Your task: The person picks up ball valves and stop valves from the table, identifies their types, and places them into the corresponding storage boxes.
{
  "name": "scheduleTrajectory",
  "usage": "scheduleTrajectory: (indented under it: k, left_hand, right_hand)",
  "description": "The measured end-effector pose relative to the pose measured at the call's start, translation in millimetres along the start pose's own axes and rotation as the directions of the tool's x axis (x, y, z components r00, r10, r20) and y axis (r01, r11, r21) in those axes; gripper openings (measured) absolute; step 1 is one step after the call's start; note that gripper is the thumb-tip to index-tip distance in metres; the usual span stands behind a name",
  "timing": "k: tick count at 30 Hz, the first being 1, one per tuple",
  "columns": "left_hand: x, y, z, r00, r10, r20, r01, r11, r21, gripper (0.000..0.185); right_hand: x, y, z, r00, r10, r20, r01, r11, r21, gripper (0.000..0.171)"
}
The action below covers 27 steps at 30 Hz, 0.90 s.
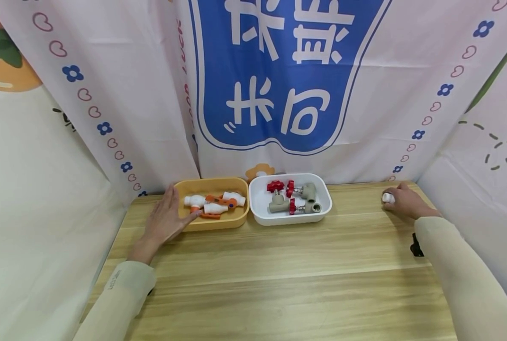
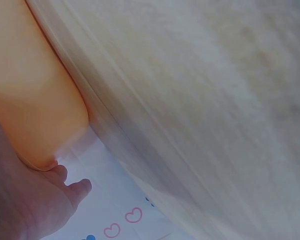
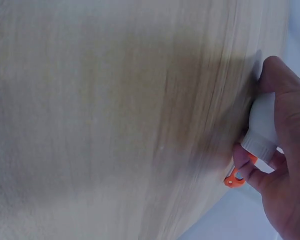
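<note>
At the far right of the table, my right hand (image 1: 402, 201) holds a white plastic ball valve (image 3: 262, 120). Its orange handle (image 3: 234, 180) sticks out past the fingers in the right wrist view, and the palm hides part of the body. My left hand (image 1: 164, 220) rests against the left end of the orange tray (image 1: 236, 222), its fingers extended along that end and its thumb reaching over the front rim. Inside that tray lie several similar white ball valves (image 1: 216, 208) with orange handles.
Beside the orange tray stands a white tray (image 1: 264, 220) with grey valves (image 1: 279, 203) that have red handwheels. A small black object (image 1: 416, 246) sits near the right sleeve. Printed curtains (image 1: 159, 94) hang behind and at both sides of the wooden table (image 1: 279, 284).
</note>
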<state>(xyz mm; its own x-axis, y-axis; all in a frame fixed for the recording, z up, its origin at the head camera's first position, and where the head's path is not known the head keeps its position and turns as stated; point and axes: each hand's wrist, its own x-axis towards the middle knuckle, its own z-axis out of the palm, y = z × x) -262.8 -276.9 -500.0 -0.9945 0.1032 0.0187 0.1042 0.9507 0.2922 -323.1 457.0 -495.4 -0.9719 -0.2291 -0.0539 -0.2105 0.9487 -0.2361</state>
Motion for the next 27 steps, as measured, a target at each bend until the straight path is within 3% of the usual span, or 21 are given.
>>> scheduleTrajectory:
  k: [15, 27]
  left_hand:
    - [0.6, 0.7, -0.4, 1.000, -0.013, 0.006, 0.013, 1.000, -0.010, 0.122]
    - [-0.3, 0.9, -0.4, 1.000, 0.001, 0.004, -0.001, 1.000, -0.008, 0.121]
  right_hand:
    - [-3.0, -1.6, 3.4, 0.999, 0.035, 0.014, -0.036, 0.999, 0.012, 0.049]
    - [-3.6, -0.4, 3.2, 1.000, -0.007, -0.011, 0.006, 1.000, -0.030, 0.050]
